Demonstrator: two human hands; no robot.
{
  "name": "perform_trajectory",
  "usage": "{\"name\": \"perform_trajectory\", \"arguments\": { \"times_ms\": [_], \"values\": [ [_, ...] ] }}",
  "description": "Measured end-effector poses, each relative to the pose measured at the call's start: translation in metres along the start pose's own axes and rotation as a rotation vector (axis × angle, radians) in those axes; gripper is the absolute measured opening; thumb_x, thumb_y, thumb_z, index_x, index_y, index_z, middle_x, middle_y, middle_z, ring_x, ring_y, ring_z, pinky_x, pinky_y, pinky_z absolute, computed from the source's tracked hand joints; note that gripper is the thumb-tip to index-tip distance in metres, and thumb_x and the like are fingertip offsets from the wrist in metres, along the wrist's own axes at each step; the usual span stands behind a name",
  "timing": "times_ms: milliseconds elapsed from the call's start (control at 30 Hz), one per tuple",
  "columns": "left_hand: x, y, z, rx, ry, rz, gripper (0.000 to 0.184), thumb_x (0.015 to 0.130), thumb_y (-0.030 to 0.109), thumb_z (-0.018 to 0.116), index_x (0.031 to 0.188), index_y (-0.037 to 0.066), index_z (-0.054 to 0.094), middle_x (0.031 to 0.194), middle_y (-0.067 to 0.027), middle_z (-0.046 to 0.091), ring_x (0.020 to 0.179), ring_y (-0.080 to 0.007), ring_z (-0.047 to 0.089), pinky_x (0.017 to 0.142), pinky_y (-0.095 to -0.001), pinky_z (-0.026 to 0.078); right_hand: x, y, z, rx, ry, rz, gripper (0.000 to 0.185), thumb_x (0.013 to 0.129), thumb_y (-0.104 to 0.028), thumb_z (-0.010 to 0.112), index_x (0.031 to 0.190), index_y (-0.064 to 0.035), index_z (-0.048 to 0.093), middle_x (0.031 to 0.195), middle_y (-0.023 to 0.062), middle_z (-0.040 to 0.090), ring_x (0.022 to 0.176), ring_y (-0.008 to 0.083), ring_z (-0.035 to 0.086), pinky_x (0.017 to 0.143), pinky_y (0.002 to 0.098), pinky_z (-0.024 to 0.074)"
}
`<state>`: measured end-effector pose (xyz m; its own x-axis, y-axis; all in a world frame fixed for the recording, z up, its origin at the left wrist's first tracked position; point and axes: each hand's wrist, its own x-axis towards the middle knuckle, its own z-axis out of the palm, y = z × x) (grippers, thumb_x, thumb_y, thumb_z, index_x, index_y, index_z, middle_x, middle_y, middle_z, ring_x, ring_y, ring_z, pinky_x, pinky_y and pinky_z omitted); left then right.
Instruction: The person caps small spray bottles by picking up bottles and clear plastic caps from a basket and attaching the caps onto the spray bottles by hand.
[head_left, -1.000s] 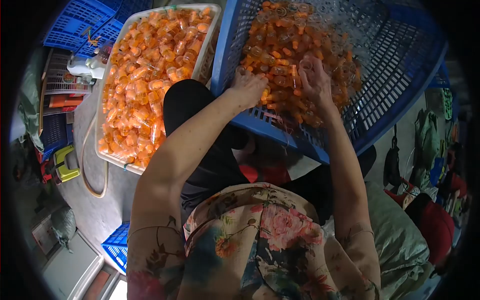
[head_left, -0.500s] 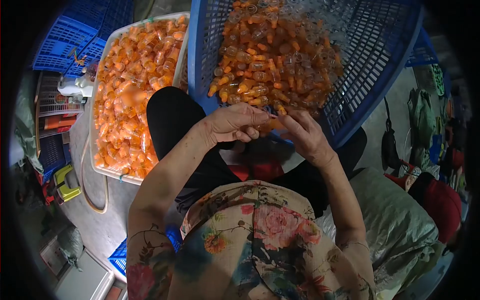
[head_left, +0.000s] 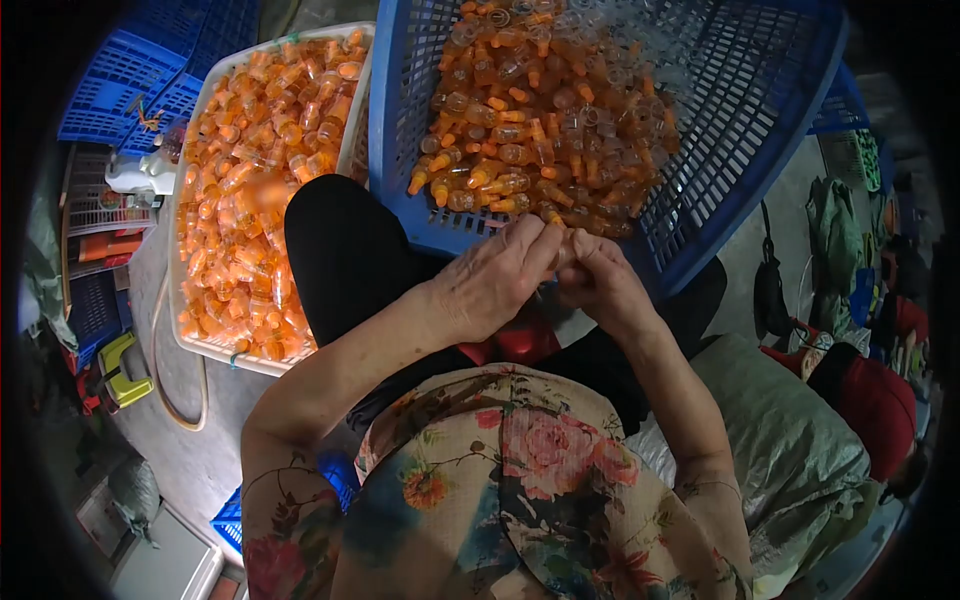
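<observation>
My left hand [head_left: 503,274] and my right hand [head_left: 606,284] meet at the near edge of the blue basket [head_left: 440,238], fingertips touching. Both are closed in a pinch around a small plastic bottle [head_left: 566,252], mostly hidden by the fingers. Just beyond them, inside the tilted basket, lies a heap of small clear bottles with orange tips [head_left: 515,150]. Clear, colourless plastic pieces [head_left: 625,50] lie toward the heap's far right side.
To the left stands a white basket [head_left: 178,260] full of orange-tipped bottles [head_left: 265,200]. Blue crates [head_left: 130,75] are stacked at the far left, with a hose [head_left: 205,390] on the floor. A grey-green sack [head_left: 790,440] lies at my right side.
My left hand has turned over, its back now facing up, and has moved right against my right hand. The baskets appear shifted slightly left in view.
</observation>
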<state>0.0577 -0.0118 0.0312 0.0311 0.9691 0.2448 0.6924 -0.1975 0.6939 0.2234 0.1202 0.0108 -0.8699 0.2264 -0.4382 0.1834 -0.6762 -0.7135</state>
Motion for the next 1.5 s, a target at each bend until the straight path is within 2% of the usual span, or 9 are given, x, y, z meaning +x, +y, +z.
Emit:
{"name": "perform_trajectory", "arguments": {
  "times_ms": [100, 233, 333, 400, 633, 700, 1067, 1133, 1500],
  "values": [
    [-0.018, -0.008, -0.029, 0.242, 0.054, 0.044, 0.045, 0.081, 0.003, 0.061, 0.123, -0.004, 0.045, 0.117, -0.022, 0.048, 0.098, -0.0362, 0.057, 0.082, -0.0407, 0.049, 0.026, 0.0, 0.007, 0.067, -0.014, 0.087, 0.045, 0.096, -0.043, 0.05, 0.107, 0.0003, 0.055, 0.076, 0.0016, 0.055, 0.072, 0.0201, 0.056, 0.062, 0.0284, 0.0477],
    [-0.054, -0.012, -0.123, 0.86, 0.296, -0.213, 0.055, 0.079, 0.002, 0.065, 0.131, 0.003, 0.047, 0.131, -0.0212, 0.045, 0.11, -0.0367, 0.054, 0.089, -0.0409, 0.047, 0.09, -0.037, -0.059, -1.545, 0.506, -0.832, 0.04, 0.093, -0.036, 0.056, 0.12, -0.0065, 0.054, 0.119, 0.012, 0.054, 0.105, 0.0252, 0.055, 0.079, 0.0385, 0.0477],
    [-0.059, -0.021, -0.128, 0.994, 0.428, -0.371, 0.055, 0.081, -0.001, 0.064, 0.133, 0.005, 0.048, 0.135, -0.0191, 0.046, 0.119, -0.0365, 0.049, 0.096, -0.0426, 0.044, 0.12, -0.067, -0.1, -0.512, 0.508, -0.296, 0.035, 0.09, -0.025, 0.06, 0.122, -0.0109, 0.054, 0.126, 0.0139, 0.05, 0.113, 0.03, 0.051, 0.082, 0.0418, 0.0468],
    [-0.039, -0.032, -0.106, 0.59, 0.428, -0.28, 0.051, 0.081, -0.008, 0.057, 0.13, 0.004, 0.052, 0.135, -0.0174, 0.048, 0.125, -0.0349, 0.047, 0.101, -0.0408, 0.042, 0.139, -0.05, -0.133, -2.239, 0.742, -0.758, 0.033, 0.088, -0.017, 0.06, 0.121, -0.0126, 0.054, 0.12, 0.0161, 0.054, 0.108, 0.0332, 0.054, 0.082, 0.0405, 0.0471],
    [0.045, -0.163, 0.017, 0.049, -0.142, -0.591, 0.038, 0.085, -0.004, 0.046, 0.121, 0.002, 0.056, 0.113, -0.0195, 0.06, 0.106, -0.0372, 0.057, 0.096, -0.0424, 0.044, 0.118, -0.048, -0.088, -1.385, 0.587, -0.605, 0.031, 0.09, -0.01, 0.055, 0.121, -0.0083, 0.053, 0.112, 0.0184, 0.058, 0.1, 0.0358, 0.057, 0.082, 0.0409, 0.0469],
    [0.045, -0.174, 0.033, 0.141, -0.286, -0.261, 0.037, 0.089, 0.005, 0.048, 0.125, 0.003, 0.054, 0.119, -0.018, 0.056, 0.107, -0.0371, 0.055, 0.094, -0.0434, 0.044, 0.094, -0.035, -0.082, -1.448, 0.516, -0.846, 0.032, 0.091, -0.006, 0.052, 0.123, -0.0045, 0.05, 0.115, 0.0187, 0.057, 0.103, 0.0343, 0.058, 0.084, 0.0416, 0.0474],
    [0.031, -0.084, 0.003, -0.295, 0.07, -0.293, 0.046, 0.094, 0.028, 0.061, 0.129, 0.001, 0.05, 0.096, -0.008, 0.055, 0.078, -0.0108, 0.056, 0.065, -0.023, 0.048, -0.002, -0.021, -0.043, -1.364, 0.38, -0.78, 0.034, 0.089, -0.003, 0.057, 0.122, -0.0006, 0.049, 0.105, 0.0153, 0.058, 0.092, 0.0302, 0.059, 0.078, 0.0365, 0.049],
    [0.023, -0.07, -0.001, -1.032, -0.131, -0.801, 0.04, 0.088, 0.033, 0.068, 0.108, 0.0, 0.058, 0.082, -0.0032, 0.056, 0.073, -0.0117, 0.057, 0.061, -0.0243, 0.048, -0.004, -0.021, -0.028, -1.377, 0.334, -0.776, 0.037, 0.086, -0.002, 0.06, 0.121, -0.001, 0.05, 0.104, 0.0151, 0.058, 0.09, 0.0309, 0.059, 0.076, 0.0378, 0.0494],
    [0.012, -0.037, 0.015, -2.061, -0.205, -0.909, 0.022, 0.092, 0.016, 0.062, 0.108, 0.002, 0.055, 0.085, -0.001, 0.056, 0.07, -0.0068, 0.054, 0.052, -0.0164, 0.042, -0.011, -0.012, -0.007, -1.495, 0.196, -0.909, 0.049, 0.075, -0.002, 0.068, 0.121, -0.0023, 0.052, 0.1, 0.0136, 0.058, 0.088, 0.028, 0.059, 0.072, 0.0353, 0.0493]
  ]
}}
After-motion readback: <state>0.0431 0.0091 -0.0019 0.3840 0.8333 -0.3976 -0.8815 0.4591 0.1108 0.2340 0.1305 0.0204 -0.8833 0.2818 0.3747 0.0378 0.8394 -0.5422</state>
